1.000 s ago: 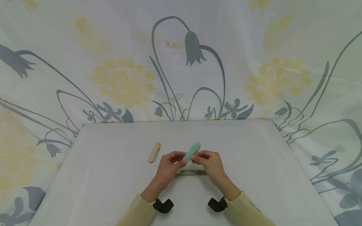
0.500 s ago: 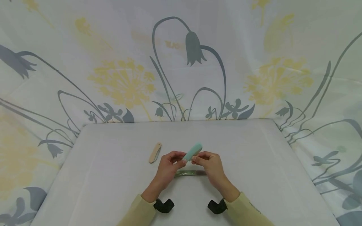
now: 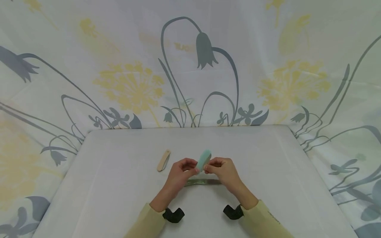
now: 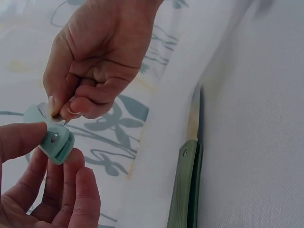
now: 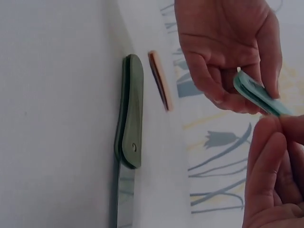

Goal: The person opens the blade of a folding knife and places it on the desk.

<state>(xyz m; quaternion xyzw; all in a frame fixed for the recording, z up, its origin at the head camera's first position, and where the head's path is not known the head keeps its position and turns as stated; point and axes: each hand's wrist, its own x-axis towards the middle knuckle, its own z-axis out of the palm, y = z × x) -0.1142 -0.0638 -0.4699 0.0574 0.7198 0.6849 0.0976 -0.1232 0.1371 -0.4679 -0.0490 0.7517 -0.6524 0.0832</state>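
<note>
A mint-green folding knife is held up over the table between both hands. My left hand grips its handle between thumb and fingers, by the riveted end in the left wrist view. My right hand pinches at the knife's edge with thumb and forefinger; the fingertips hide what part they grasp, and its blade cannot be made out clearly. Below the hands lies a green-handled folding knife, its blade out. Farther back on the left is a beige folding knife, which looks folded.
The white table stretches around the hands. A flower-printed curtain stands behind it and along both sides. Black wrist-worn pieces stick out from the yellow-green sleeves.
The mint-green knife has swung to a more upright angle, its far end shifting slightly left. My right wrist has moved a little to the right. The two knives on the table stay put.
</note>
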